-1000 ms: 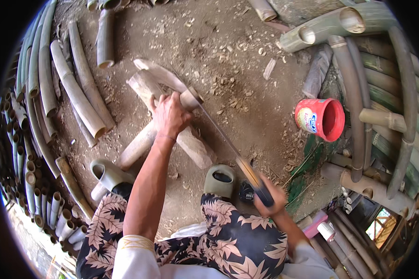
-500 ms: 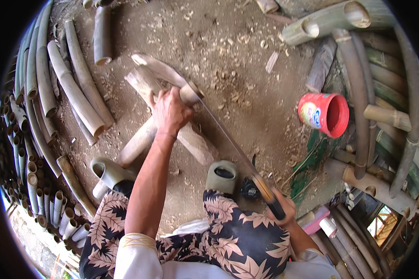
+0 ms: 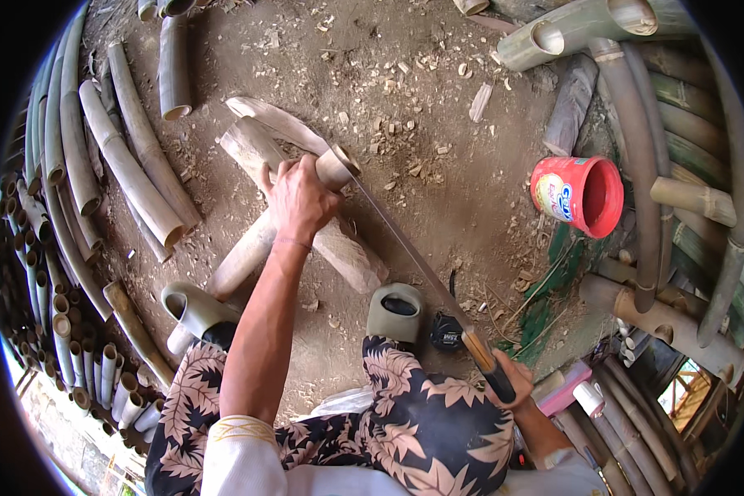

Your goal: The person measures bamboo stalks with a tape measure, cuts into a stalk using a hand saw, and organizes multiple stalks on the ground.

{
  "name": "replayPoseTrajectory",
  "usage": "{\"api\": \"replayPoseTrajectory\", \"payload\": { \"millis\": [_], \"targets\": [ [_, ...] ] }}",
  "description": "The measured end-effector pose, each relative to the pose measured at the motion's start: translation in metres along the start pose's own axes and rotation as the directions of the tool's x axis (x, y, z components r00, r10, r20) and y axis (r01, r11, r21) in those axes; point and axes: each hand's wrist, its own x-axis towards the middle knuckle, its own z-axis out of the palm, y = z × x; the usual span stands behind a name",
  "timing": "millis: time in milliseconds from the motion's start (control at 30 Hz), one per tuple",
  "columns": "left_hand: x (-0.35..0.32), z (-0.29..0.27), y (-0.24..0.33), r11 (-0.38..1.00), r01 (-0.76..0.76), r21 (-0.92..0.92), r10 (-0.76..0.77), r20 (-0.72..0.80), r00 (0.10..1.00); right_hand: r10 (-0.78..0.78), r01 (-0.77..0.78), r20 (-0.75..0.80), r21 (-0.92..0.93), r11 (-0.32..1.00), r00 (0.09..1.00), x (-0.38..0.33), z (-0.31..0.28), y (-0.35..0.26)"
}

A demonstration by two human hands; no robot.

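My left hand is wrapped round a bamboo pole just behind its cut end. The pole slants up and to the right across a pale log on the ground, and a second split piece of wood lies against that log. In my right hand is the wood-and-black handle of a handsaw. Its long thin blade runs up and left, with the tip end touching the bamboo near the open end, right beside my left hand.
Bamboo poles are stacked along the left, and thicker ones on the right. A red bucket lies tipped on the right. A black tape measure sits by my right shoe. Wood chips litter the dirt floor.
My right hand has drawn the handsaw a little back, down and to the right. My left hand keeps its grip on the bamboo pole in the same place.
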Motion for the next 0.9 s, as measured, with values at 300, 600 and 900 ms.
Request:
{"api": "replayPoseTrajectory", "payload": {
  "millis": [300,600,900],
  "targets": [
    [0.013,-0.012,0.01,0.998,-0.05,-0.049,0.052,0.054,0.997,-0.07,0.108,-0.202,0.179,0.978,0.977,0.162,0.087,0.009],
    [0.011,-0.011,0.01,0.999,-0.018,-0.04,0.018,0.01,1.0,-0.198,0.195,-0.162,-0.036,0.98,0.967,0.109,0.058,0.029],
    [0.009,-0.003,-0.012,1.0,0.006,-0.018,-0.006,-0.02,1.0,0.053,-0.053,0.018,0.011,0.999,0.998,0.012,0.0,0.007]
  ]
}}
